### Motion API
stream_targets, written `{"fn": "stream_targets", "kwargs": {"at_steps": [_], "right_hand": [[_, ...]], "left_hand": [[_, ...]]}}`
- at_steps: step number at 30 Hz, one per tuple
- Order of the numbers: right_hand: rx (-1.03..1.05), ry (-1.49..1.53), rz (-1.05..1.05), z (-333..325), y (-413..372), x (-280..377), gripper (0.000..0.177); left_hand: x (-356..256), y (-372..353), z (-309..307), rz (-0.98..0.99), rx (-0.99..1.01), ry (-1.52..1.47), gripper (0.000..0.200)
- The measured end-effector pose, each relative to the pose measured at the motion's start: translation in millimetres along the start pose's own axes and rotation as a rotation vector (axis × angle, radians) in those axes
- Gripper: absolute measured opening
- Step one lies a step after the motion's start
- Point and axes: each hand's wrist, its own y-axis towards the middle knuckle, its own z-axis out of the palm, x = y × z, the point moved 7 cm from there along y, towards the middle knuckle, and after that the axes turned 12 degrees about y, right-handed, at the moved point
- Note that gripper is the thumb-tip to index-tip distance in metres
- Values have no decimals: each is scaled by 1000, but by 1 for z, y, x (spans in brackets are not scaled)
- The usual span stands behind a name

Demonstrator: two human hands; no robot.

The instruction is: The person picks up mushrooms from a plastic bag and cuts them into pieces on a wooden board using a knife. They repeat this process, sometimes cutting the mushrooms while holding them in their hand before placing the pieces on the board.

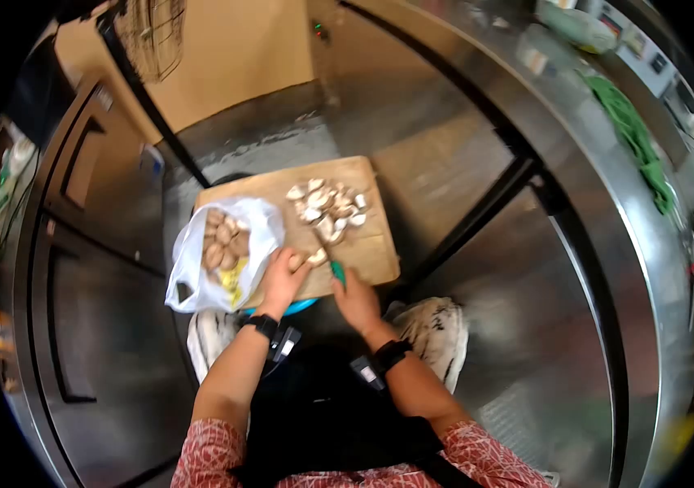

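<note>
A wooden cutting board [371, 252] lies low in front of me. My right hand [355, 302] is closed around the green handle of a knife [337, 272]; its thin blade points up-left across the board. My left hand [283, 276] is closed on a mushroom [296, 262] near the board's front edge. A pale mushroom piece [317, 257] sits between that hand and the blade. Farther up the board is a pile of cut mushrooms [327, 202]. On the board's left, an open white plastic bag [262, 224] holds several whole brown mushrooms [221, 244].
Steel cabinets [111, 301] stand on my left. To the right runs a steel counter [607, 187] with a green cloth [632, 134], and black bars cross in front of it. Something blue [298, 307] shows under the board, between my knees.
</note>
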Motion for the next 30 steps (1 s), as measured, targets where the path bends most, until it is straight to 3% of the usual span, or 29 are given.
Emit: {"fn": "stream_targets", "kwargs": {"at_steps": [6, 30], "right_hand": [[57, -54, -23, 2, -2, 2, 30], [149, -273, 13, -4, -19, 10, 27]], "left_hand": [[-3, -5, 4, -24, -106, 1, 29], [7, -6, 15, -78, -74, -29, 26]]}}
